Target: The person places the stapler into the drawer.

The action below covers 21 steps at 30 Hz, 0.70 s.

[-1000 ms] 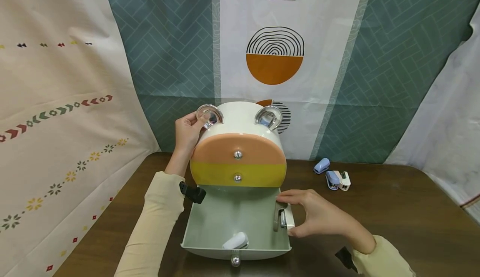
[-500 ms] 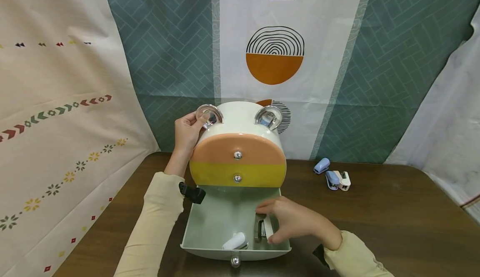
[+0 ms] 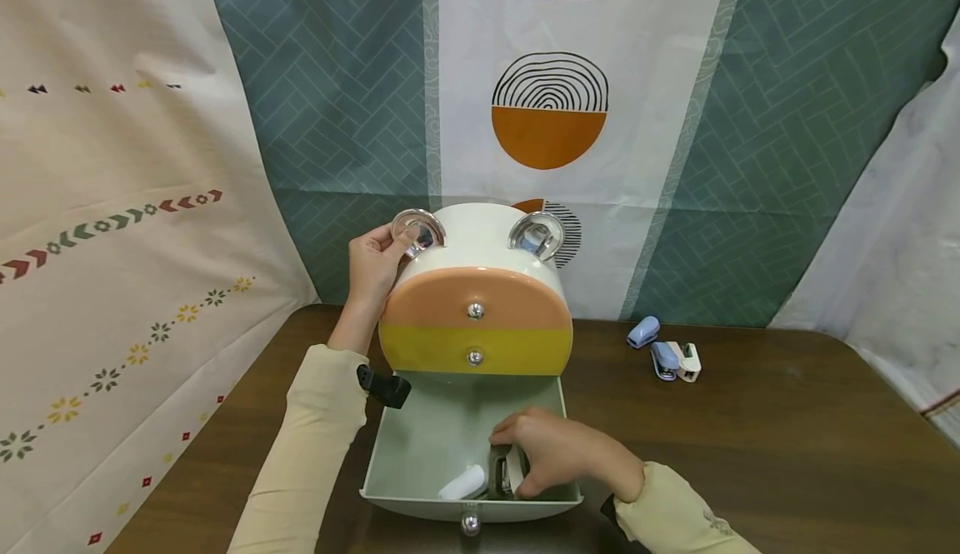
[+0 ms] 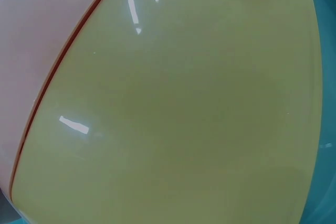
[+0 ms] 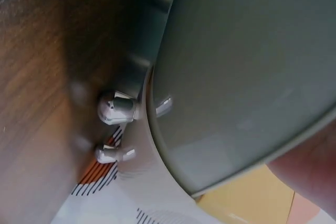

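Note:
In the head view, my left hand (image 3: 375,262) pinches the left chrome ring (image 3: 418,231) on top of a rounded white cabinet (image 3: 480,233). My right hand (image 3: 558,454) reaches into the cabinet's pulled-out green drawer (image 3: 427,425) and grips a small grey and white stapler (image 3: 510,472) between thumb and fingers. A smaller white stapler (image 3: 462,482) lies right beside it at the drawer's front. The left wrist view shows only the glossy drawer front (image 4: 184,98). From the right wrist, the drawer's side (image 5: 236,77) hides most of the hand.
Two blue mini staplers (image 3: 642,331) and a white one (image 3: 690,364) sit at the back right of the brown table (image 3: 787,421). Orange (image 3: 435,296) and yellow (image 3: 427,347) drawers above are pushed in. A patterned curtain (image 3: 345,79) hangs behind.
My right hand has carried the grey and white stapler left and forward from the drawer's right edge to beside the white stapler, which has shifted slightly left. The left hand stays put.

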Available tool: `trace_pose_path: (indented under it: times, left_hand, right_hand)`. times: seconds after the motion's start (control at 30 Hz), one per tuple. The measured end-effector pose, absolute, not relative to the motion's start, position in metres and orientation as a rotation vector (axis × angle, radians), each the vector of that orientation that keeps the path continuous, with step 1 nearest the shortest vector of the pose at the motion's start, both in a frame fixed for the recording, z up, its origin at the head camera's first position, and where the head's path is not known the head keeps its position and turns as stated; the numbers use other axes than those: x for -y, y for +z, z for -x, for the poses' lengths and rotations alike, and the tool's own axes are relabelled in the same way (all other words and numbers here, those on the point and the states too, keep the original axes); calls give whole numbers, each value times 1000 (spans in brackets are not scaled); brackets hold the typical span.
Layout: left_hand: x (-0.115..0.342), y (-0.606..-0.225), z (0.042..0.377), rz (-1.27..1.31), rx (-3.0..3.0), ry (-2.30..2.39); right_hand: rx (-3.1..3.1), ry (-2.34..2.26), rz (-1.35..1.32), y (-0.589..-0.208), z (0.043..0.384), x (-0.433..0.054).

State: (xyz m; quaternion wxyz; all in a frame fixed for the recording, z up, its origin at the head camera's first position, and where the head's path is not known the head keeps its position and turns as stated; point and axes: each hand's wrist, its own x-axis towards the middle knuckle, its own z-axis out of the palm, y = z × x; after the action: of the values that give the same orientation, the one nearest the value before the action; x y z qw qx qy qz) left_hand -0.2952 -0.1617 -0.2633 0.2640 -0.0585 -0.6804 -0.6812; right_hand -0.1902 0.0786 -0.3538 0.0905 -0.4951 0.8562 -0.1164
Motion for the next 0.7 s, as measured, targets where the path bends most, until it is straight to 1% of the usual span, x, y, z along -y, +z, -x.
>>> trace_pose_path:
  times: [0.37,0.7]
  left_hand:
    - [161,-264,296,167,1837,-1852]
    - [163,-264,296,158,1846,-1837]
  right_hand:
    - [-2604,-288,1552,-365,191,-65]
    - [-2660,-373,1488,-373,194,-53]
